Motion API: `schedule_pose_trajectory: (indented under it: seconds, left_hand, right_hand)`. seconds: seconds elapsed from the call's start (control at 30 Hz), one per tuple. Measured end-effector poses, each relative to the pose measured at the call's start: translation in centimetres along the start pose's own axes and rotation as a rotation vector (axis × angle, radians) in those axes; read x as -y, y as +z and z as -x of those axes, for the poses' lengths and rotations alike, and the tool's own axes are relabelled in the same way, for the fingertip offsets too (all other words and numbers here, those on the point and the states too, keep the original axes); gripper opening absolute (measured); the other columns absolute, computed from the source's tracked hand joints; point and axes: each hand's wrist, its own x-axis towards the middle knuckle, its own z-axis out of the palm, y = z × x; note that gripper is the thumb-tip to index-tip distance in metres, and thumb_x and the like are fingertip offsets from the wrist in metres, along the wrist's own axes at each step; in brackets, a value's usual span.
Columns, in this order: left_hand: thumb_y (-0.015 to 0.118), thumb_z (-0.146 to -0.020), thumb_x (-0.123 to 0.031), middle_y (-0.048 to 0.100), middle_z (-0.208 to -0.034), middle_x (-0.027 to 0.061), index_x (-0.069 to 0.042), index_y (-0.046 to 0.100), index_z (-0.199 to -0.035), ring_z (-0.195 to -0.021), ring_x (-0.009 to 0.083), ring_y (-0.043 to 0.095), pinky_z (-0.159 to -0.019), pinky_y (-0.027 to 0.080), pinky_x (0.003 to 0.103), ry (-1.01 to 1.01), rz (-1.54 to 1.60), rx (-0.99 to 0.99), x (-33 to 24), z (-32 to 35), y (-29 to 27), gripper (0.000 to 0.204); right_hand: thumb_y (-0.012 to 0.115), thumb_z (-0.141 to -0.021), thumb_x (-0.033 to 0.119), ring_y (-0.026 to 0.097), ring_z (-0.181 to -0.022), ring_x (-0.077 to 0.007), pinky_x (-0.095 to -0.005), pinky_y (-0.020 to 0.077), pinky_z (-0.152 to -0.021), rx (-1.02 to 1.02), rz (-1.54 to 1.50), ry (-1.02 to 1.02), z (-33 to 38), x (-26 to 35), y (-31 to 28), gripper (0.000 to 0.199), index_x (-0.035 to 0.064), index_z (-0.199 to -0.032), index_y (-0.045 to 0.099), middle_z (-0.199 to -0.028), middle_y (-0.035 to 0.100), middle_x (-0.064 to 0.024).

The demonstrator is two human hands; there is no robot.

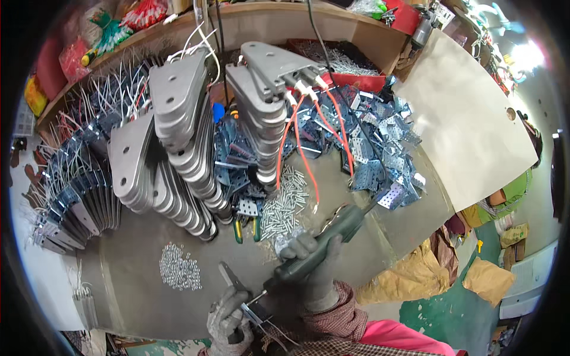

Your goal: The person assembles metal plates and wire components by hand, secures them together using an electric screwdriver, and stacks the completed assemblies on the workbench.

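My right hand (323,274), in a grey glove, is wrapped round a dark green power screwdriver (317,248) with a cord at its far end. Its bit points down and left, to a metal part with thin wires (256,313) low in the picture. My left hand (228,317), also gloved, grips that part with its fingers closed. A flat grey metal strip (231,276) juts up beside the left fingers. Whether the bit touches a screw is too small to tell. Left of my hands lies a patch of small nuts (180,268); beyond them is a heap of screws (284,207).
Tall stacks of grey metal plates (133,154) stand at the back. Shiny perforated brackets (380,139) heap up behind on the right, before a red tray (362,82) of screws. Wired parts (71,202) line the left. Green-handled pliers (238,230) lie near the screws. Cardboard (469,118) covers the right.
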Motion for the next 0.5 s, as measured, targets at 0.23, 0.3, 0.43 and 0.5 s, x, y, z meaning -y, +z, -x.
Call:
schedule_pose_trajectory:
  seconds: [0.23,0.3,0.43,0.5]
  left_hand:
    - [0.066,-0.085,-0.010,0.066,-0.109,0.0126,-0.007,0.050,-0.123,-0.107,0.0372,0.062,-0.096,0.044,0.053,0.162,-0.229,0.291,0.4,-3.6,-1.2,0.041]
    - [0.069,-0.082,-0.013,0.064,-0.106,0.0107,-0.008,0.053,-0.120,-0.105,0.0363,0.061,-0.096,0.044,0.054,0.258,-0.374,0.419,0.7,-5.0,-3.0,0.041]
    - [0.073,-0.077,-0.020,0.057,-0.109,0.0115,-0.008,0.061,-0.112,-0.108,0.0345,0.054,-0.099,0.042,0.053,0.277,-0.618,0.708,-1.7,-8.3,-1.2,0.039]
    - [0.070,-0.080,-0.023,0.053,-0.123,0.0163,-0.006,0.060,-0.116,-0.117,0.0357,0.049,-0.100,0.041,0.052,0.202,-0.668,0.728,-2.2,-9.8,-1.1,0.041]
  right_hand:
    - [0.068,-0.087,0.053,0.059,-0.093,-0.0220,-0.0428,0.0513,-0.086,0.124,0.400,-0.021,-0.2,5.6,1.3,0.062,0.0089,-0.124,0.045,-0.101,0.058,-0.0040]
    - [0.074,-0.086,0.041,0.065,-0.083,-0.0191,-0.0308,0.0545,-0.074,0.327,0.730,0.119,-1.2,12.0,2.3,0.071,0.0057,-0.136,0.041,-0.098,0.065,-0.0081]
    - [0.072,-0.087,0.033,0.061,-0.094,-0.0267,-0.0386,0.0504,-0.082,0.562,1.995,-0.484,-1.1,18.8,3.6,0.060,0.0050,-0.135,0.049,-0.105,0.060,-0.0149]
    - [0.070,-0.088,0.025,0.057,-0.099,-0.0316,-0.0383,0.0474,-0.086,0.562,2.679,-0.439,-2.1,20.1,2.3,0.062,0.0068,-0.142,0.046,-0.106,0.057,-0.0183]
